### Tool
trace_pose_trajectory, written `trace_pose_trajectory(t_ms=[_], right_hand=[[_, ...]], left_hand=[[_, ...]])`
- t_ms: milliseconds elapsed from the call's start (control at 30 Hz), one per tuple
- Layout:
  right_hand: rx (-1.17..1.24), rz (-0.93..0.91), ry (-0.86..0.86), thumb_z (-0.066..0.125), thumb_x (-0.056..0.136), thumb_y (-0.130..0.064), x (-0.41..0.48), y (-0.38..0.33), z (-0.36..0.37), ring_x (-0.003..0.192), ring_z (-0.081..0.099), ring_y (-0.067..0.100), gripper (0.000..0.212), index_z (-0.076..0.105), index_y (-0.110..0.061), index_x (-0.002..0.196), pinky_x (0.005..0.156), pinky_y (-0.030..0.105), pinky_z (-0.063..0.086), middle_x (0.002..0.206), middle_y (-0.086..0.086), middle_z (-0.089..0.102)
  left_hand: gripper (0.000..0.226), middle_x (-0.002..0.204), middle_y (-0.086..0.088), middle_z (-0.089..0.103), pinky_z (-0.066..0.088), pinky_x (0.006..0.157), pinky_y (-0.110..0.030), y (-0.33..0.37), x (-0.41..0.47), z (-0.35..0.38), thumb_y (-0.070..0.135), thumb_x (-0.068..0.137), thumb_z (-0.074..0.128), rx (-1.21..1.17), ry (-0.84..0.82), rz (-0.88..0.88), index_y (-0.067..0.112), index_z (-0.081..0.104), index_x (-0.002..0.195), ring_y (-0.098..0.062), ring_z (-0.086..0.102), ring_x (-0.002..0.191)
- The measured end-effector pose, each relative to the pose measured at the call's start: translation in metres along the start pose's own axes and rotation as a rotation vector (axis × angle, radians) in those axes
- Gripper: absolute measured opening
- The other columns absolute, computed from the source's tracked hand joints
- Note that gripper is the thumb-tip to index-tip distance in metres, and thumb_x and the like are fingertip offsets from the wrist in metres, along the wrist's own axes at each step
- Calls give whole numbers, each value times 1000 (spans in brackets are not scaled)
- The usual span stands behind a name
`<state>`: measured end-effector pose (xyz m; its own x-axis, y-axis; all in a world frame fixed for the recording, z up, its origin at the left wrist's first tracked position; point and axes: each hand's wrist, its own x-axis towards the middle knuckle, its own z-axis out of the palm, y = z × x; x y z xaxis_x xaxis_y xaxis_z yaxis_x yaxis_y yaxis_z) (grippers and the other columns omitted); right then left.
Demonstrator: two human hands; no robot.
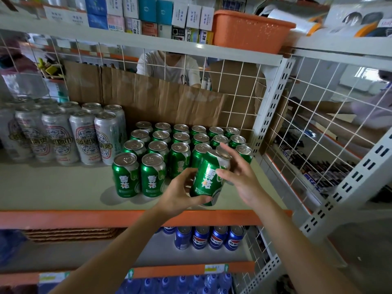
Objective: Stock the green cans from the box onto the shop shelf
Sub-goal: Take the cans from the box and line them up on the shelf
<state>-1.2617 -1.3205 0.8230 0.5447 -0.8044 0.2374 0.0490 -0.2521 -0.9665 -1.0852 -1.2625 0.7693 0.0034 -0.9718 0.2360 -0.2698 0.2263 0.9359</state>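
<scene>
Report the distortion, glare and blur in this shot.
Head view: wide-angle distortion slants the perforated grey metal shelf upright; light glints off the silver lids of the stocked green drink cans; the tilted green can at centre is sharp; the blue plastic bottles at the bottom edge are blurred.

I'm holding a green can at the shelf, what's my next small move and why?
Probably set the tilted green can upright beside the two front-row cans; that row stops there with bare shelf beneath your left hand, which grips the can.
</scene>
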Motion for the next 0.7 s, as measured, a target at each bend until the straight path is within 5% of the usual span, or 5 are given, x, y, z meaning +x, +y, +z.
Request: trace_pose_trajectory(t_ms=[67, 200, 300, 500, 700], right_hand=[[16, 3, 6, 79, 61, -25, -3, 5, 4, 104, 61, -4, 79, 45, -22, 132, 79, 13, 49, 113, -17, 64], [71, 30, 101, 86, 44, -56, -9, 14, 12, 105, 62, 2, 100, 46, -22, 129, 79, 16, 50, 110, -14, 67], [62, 12, 123, 82, 45, -63, -12, 19, 15, 98, 64, 2, 86, 56, -22, 115, 77, 15, 50, 102, -13, 70], [42, 35, 77, 85, 48, -49, -11, 24, 19, 100, 66, 14, 77, 57, -18, 113, 79, 22, 53, 105, -1, 70], [-15, 23, 42, 78, 55, -32, -5, 27, 16, 92, 68, 14, 58, 58, -15, 107, 76, 23, 52, 101, 4, 69]], left_hand=[[76, 106, -1, 65, 53, 89, -36, -3, -2, 3, 45, 54, 81, 4, 47, 7, 21, 49, 119, -15, 63, 100], [76, 109, 4, 63, 52, 87, -27, -3, -6, 9, 44, 55, 80, -20, 115, 35, 21, 48, 121, -10, 62, 101], [82, 112, 5, 62, 52, 84, -21, -1, -7, 14, 42, 55, 82, -32, 158, 54, 16, 46, 124, -9, 62, 101], [73, 112, 5, 61, 53, 87, -29, -6, -9, 17, 35, 54, 87, -19, 197, 48, 36, 42, 111, -12, 60, 103], [82, 111, 9, 60, 50, 92, -31, -8, -11, 12, 33, 49, 90, -4, 189, 55, 25, 44, 117, -7, 59, 102]])
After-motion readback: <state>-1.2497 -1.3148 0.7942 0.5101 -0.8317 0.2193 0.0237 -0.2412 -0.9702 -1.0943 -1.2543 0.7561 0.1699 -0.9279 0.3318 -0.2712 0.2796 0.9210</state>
